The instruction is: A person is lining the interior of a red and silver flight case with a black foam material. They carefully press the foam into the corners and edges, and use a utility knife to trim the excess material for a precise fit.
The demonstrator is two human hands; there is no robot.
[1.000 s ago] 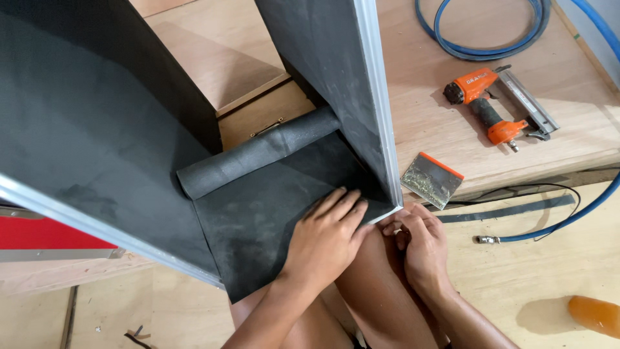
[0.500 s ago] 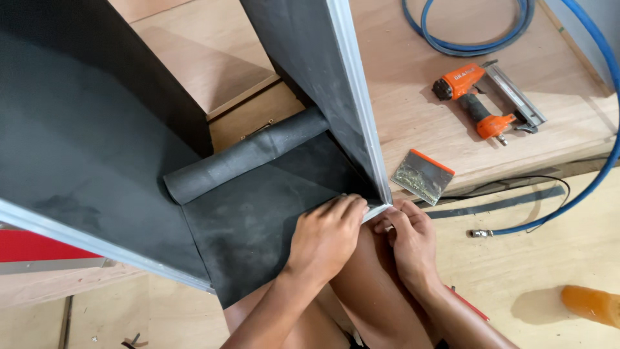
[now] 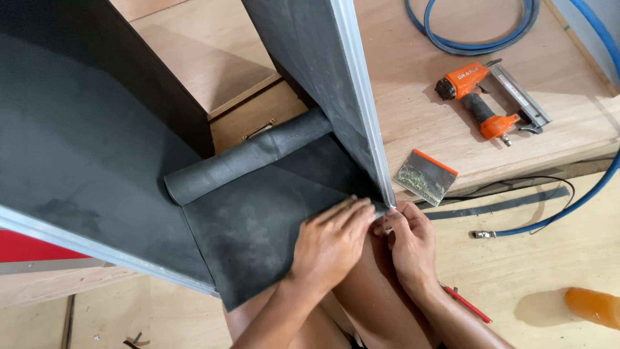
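- Pressing flat on a dark rubber sheet (image 3: 258, 226), the left hand (image 3: 329, 242) lies palm down with its fingers (image 3: 345, 213) spread straight and together, gripping nothing.
- The sheet lies across the person's lap and runs back to a rolled-up part (image 3: 252, 155) that rests between two dark panels.
- The right hand (image 3: 410, 242) sits just beside the left, its fingertips (image 3: 386, 220) pinched closed on the sheet's corner at the foot of the right panel (image 3: 323, 84), where the panel's pale metal edge strip (image 3: 365, 116) ends.
- The left panel (image 3: 84, 148) is also dark, with a pale strip along its lower edge.
- On the wooden counter (image 3: 420, 77) lie an orange nail gun (image 3: 487, 97) and a coiled blue hose (image 3: 471, 32).
- A small scraper with an orange edge (image 3: 425, 176) lies near the counter's edge, close to the right hand.
- A red pencil (image 3: 468, 304) lies on the floor (image 3: 536, 271) by the right forearm.
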